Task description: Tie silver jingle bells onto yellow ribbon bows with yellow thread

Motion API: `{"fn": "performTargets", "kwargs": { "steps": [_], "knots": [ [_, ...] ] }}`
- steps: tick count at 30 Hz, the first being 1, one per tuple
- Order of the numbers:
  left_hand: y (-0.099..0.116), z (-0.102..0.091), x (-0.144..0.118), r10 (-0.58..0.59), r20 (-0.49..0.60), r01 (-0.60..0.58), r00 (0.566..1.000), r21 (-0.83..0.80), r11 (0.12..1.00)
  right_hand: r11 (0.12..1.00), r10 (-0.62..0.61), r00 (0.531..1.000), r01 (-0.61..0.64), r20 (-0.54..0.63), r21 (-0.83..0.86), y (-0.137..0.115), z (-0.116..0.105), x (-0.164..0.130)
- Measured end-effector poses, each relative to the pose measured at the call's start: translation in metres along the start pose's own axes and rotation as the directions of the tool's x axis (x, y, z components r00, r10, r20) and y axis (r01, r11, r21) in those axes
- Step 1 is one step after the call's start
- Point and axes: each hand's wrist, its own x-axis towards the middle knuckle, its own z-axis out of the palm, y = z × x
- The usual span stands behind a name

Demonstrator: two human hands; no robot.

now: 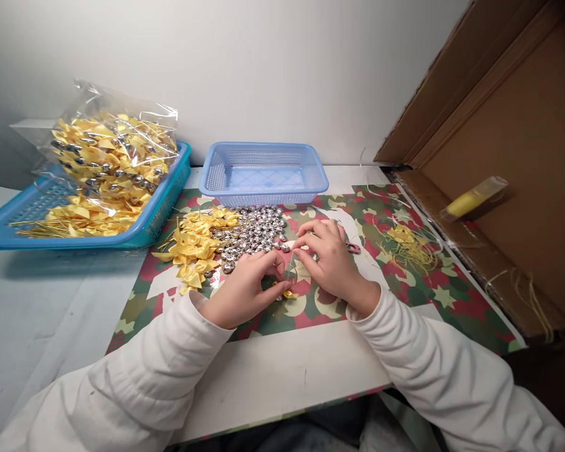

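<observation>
Over the camouflage-patterned sheet [320, 309], my left hand [249, 285] is closed, thumb and forefinger coming together around a thin cord. A small yellow ribbon bow [289, 294] with something shiny beside it hangs or lies just below those fingertips. My right hand [327, 257] pinches the upper end of the same thin cord, which runs slanting between both hands. Beyond my fingers spreads a heap of silver bells [258, 229], or bell-like shiny balls. Yellow ribbon bows [193, 245] with gold ties are piled left of them.
A light-blue plastic basket [263, 199] stands at the back. At left, a blue basket [157, 216] holds yellow bows and a clear bag [113, 150] full of bows with silver balls. Yellow string scraps [409, 248] lie right, near a cardboard wall [508, 125] and a yellow tube [473, 198].
</observation>
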Motion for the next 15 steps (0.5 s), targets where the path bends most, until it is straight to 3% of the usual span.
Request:
{"fn": "performTargets", "kwargs": {
  "steps": [6, 15],
  "knots": [
    [-0.0012, 0.0006, -0.0006, 0.027, 0.011, -0.027, 1.0, 0.059, 0.998, 1.0, 0.01, 1.0, -0.01, 0.007, -0.024, 0.0012, 0.0004, 0.0004],
    [-0.0022, -0.0005, -0.0005, 0.034, 0.042, -0.034, 0.999, -0.008, 0.999, 0.999, 0.002, 1.0, -0.002, 0.007, -0.035, 0.0005, 0.0009, -0.0001]
  ]
}}
